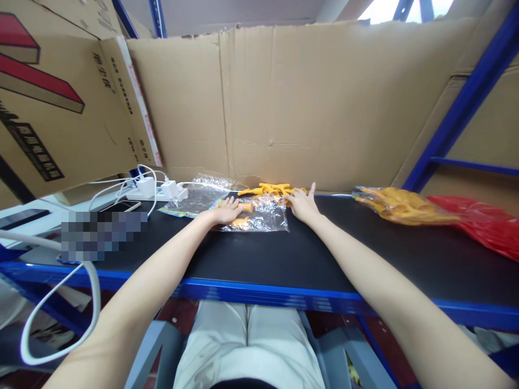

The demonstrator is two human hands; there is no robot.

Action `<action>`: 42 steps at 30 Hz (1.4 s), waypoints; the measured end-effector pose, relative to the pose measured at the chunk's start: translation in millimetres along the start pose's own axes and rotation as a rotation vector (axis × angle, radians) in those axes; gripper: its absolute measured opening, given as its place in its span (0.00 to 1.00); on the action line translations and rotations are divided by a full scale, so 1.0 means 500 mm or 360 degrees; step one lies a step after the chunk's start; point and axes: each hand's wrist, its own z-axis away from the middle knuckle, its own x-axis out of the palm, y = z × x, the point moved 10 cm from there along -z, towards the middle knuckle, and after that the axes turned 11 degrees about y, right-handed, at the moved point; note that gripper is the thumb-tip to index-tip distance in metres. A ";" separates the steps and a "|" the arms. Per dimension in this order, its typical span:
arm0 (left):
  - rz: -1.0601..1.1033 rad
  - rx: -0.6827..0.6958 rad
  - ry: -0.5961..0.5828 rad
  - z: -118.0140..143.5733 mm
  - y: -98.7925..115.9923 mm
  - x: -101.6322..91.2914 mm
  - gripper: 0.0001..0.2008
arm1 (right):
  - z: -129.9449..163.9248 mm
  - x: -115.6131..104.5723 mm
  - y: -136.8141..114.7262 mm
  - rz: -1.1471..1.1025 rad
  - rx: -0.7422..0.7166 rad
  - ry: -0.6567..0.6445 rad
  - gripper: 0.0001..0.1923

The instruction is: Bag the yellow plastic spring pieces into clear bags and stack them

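My left hand lies flat, fingers spread, on a clear plastic bag that holds small yellow plastic parts. My right hand rests at the bag's far right corner, fingers apart, touching a row of loose yellow plastic parts that lies along the cardboard wall. Whether it grips one of them is not visible. Both hands are on a black table top.
A bag full of yellow parts and a red plastic bag lie at the right. More clear bags, a power strip with white chargers, a phone and white cables sit at the left. Cardboard walls close off the back.
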 end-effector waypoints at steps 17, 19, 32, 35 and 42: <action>-0.0125 0.0002 -0.0010 0.003 0.003 -0.002 0.34 | -0.042 -0.160 0.010 -0.0083 0.0324 0.0332 0.15; -0.0132 0.0006 -0.0005 0.004 0.005 -0.004 0.34 | -0.049 -0.180 0.003 0.0017 0.0382 0.0215 0.15; -0.0117 0.0001 -0.0034 0.012 0.011 -0.008 0.33 | -0.023 -0.150 -0.093 0.0157 0.0174 -0.0646 0.11; -0.0109 0.0001 -0.0037 0.012 0.013 -0.008 0.33 | -0.024 -0.135 -0.107 0.0013 0.0179 -0.0617 0.11; -0.0105 0.0006 -0.0029 0.009 0.010 -0.005 0.34 | -0.031 -0.110 -0.038 -0.0128 0.0376 -0.0584 0.14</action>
